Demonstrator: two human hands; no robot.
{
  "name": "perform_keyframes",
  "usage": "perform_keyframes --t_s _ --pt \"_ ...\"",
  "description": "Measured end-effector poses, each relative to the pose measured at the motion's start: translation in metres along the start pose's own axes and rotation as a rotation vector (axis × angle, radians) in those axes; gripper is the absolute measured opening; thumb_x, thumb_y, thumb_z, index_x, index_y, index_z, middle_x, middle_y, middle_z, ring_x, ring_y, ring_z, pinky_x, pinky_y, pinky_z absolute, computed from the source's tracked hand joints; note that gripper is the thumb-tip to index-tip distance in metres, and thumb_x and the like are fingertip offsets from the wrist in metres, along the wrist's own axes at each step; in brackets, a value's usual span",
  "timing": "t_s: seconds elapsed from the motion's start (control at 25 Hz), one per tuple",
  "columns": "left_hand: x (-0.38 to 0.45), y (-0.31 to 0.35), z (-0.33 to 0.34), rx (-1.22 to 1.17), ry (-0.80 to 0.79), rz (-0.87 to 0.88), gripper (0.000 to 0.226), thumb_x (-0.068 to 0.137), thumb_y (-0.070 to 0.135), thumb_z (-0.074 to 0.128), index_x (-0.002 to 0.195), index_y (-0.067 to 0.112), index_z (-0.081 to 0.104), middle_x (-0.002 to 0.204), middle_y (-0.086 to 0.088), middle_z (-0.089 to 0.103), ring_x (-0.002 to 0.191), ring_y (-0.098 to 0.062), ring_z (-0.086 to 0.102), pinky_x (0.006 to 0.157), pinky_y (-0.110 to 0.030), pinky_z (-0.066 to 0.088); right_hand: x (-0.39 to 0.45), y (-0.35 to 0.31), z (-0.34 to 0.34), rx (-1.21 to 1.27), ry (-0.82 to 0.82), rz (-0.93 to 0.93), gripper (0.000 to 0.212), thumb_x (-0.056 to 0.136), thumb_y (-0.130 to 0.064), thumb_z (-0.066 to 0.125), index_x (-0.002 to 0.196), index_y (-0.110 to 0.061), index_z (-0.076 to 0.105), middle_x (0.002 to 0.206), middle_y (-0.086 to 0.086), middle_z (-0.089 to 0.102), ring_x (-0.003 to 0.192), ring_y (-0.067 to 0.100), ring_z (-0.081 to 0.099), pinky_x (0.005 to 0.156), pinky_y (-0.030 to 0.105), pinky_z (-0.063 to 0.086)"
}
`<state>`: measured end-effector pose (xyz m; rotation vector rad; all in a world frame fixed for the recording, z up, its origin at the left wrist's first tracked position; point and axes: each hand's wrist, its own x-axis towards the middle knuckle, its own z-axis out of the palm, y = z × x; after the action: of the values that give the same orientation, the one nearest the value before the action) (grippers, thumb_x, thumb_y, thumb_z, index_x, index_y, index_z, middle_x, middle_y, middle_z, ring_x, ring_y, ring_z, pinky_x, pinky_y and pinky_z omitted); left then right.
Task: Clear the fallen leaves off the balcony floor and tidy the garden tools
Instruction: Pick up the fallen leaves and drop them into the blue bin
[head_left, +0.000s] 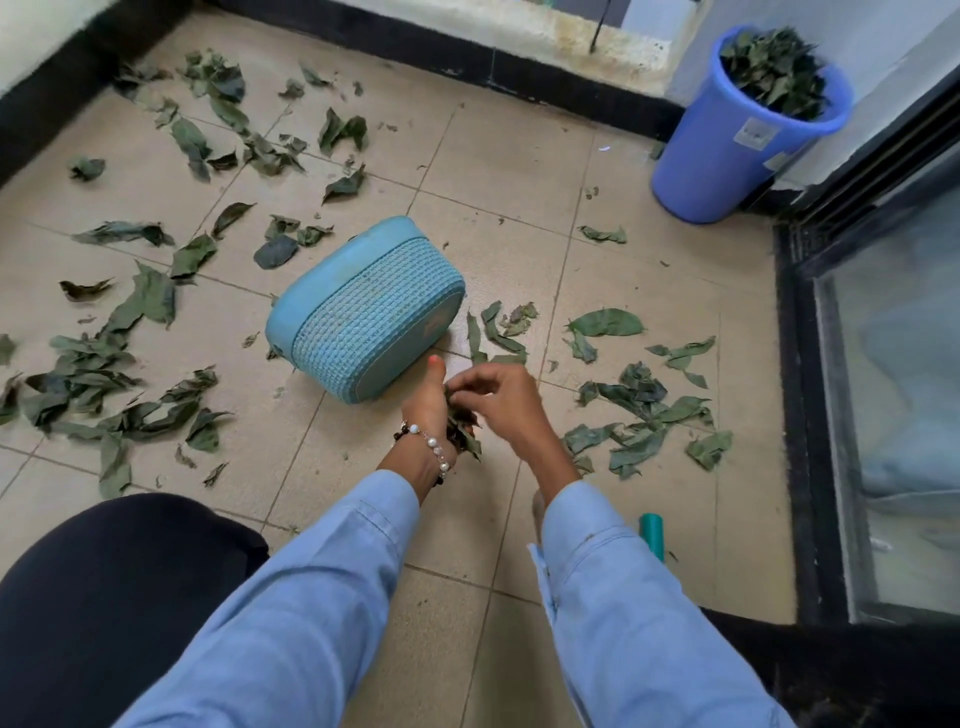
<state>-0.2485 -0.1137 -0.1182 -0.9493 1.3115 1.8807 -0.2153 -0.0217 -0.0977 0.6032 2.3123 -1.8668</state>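
Green fallen leaves (130, 312) lie scattered over the beige tiled floor (509, 171). My left hand (428, 402) holds a bunch of dark leaves (462, 434) in its palm, just in front of an overturned light blue woven basket (363, 312). My right hand (498, 400) meets it, fingers curled, pinching a leaf at the top of the bunch. More leaves (644, 415) lie to the right of my hands. A blue bucket (727, 150) filled with leaves stands at the back right corner.
A sliding glass door with a black frame (800, 415) runs along the right. A low wall with a black base (467, 52) bounds the far side. A teal handle end (652, 532) pokes out beside my right sleeve. My dark-clothed knees fill the lower corners.
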Motion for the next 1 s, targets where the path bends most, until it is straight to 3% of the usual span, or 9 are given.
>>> perform_keyframes --t_s 0.12,0.2,0.28,0.36,0.4,0.56,0.76,0.84,1.0 --pt "-0.008 0.0 -0.003 -0.024 0.044 -0.048 0.056 0.079 0.054 0.068 0.092 0.0 0.063 0.078 -0.016 0.068 0.063 -0.025 0.067 0.06 -0.043 0.059 -0.012 -0.002 -0.01 -0.276 -0.196 -0.132 0.017 0.083 -0.009 0.069 0.099 -0.009 0.076 0.096 0.003 0.074 0.082 -0.004 0.064 0.081 0.012 0.046" --pt "-0.012 0.003 -0.006 -0.005 0.055 -0.022 0.041 0.09 0.04 0.064 0.073 0.004 0.055 0.046 -0.007 0.052 0.034 -0.016 0.047 0.039 -0.023 0.045 -0.022 -0.001 -0.033 0.019 -0.302 0.002 0.019 0.09 -0.015 0.062 0.107 -0.011 0.072 0.103 0.001 0.073 0.101 0.01 0.066 0.093 0.03 0.047" --pt "-0.01 0.004 -0.006 0.018 0.026 -0.018 0.038 0.091 0.036 0.064 0.07 0.005 0.054 0.035 -0.001 0.042 0.026 -0.012 0.037 0.035 -0.015 0.036 -0.027 0.021 -0.055 0.2 -0.024 0.171 0.017 0.092 -0.013 0.06 0.106 -0.014 0.07 0.101 0.001 0.073 0.1 0.019 0.067 0.087 0.035 0.045" --pt "-0.013 0.003 -0.003 0.045 0.002 -0.017 0.036 0.09 0.033 0.065 0.072 0.004 0.055 0.036 -0.001 0.042 0.026 -0.012 0.037 0.034 -0.015 0.036 -0.033 0.058 -0.074 -0.145 0.362 0.343 0.019 0.087 -0.003 0.063 0.103 -0.011 0.071 0.104 0.007 0.072 0.097 0.023 0.066 0.081 0.029 0.047" --pt "-0.013 0.001 -0.003 0.049 -0.005 -0.031 0.034 0.09 0.029 0.066 0.073 0.003 0.055 0.04 -0.003 0.044 0.027 -0.013 0.039 0.035 -0.017 0.04 -0.039 0.077 -0.078 -0.376 0.403 0.401 0.023 0.085 0.0 0.063 0.105 -0.009 0.071 0.108 0.01 0.07 0.1 0.025 0.064 0.083 0.028 0.049" --pt "-0.011 -0.008 -0.003 0.09 -0.049 -0.079 0.024 0.086 0.013 0.07 0.074 0.0 0.054 0.047 -0.008 0.056 0.039 -0.02 0.06 0.038 -0.022 0.047 -0.059 0.119 -0.062 -0.829 0.22 0.337 0.049 0.084 -0.002 0.054 0.13 -0.02 0.057 0.124 0.014 0.052 0.112 0.031 0.047 0.092 0.032 0.041" --pt "-0.007 -0.019 0.002 0.163 -0.08 -0.067 0.012 0.086 0.0 0.067 0.08 -0.007 0.059 0.077 -0.019 0.062 0.044 -0.019 0.065 0.037 -0.02 0.048 -0.06 0.13 -0.041 -0.98 0.269 0.189 0.029 0.076 -0.01 0.062 0.105 -0.01 0.07 0.109 0.009 0.057 0.104 0.023 0.051 0.078 0.023 0.042" --pt "-0.009 -0.021 0.004 0.215 -0.099 -0.013 0.007 0.085 -0.004 0.066 0.08 -0.004 0.062 0.076 -0.019 0.063 0.038 -0.012 0.058 0.038 -0.017 0.047 -0.053 0.126 -0.051 -0.815 0.291 0.253 0.022 0.081 -0.004 0.059 0.098 -0.006 0.072 0.099 0.005 0.064 0.097 0.019 0.059 0.071 0.016 0.038" --pt "-0.004 -0.029 0.007 0.306 -0.052 0.09 0.012 0.088 0.009 0.068 0.08 0.0 0.064 0.07 -0.014 0.062 0.035 -0.008 0.048 0.039 -0.016 0.043 -0.041 0.088 -0.045 0.187 0.446 0.315 0.016 0.079 0.007 0.069 0.092 -0.001 0.074 0.085 0.012 0.071 0.084 0.025 0.069 0.08 0.027 0.056"
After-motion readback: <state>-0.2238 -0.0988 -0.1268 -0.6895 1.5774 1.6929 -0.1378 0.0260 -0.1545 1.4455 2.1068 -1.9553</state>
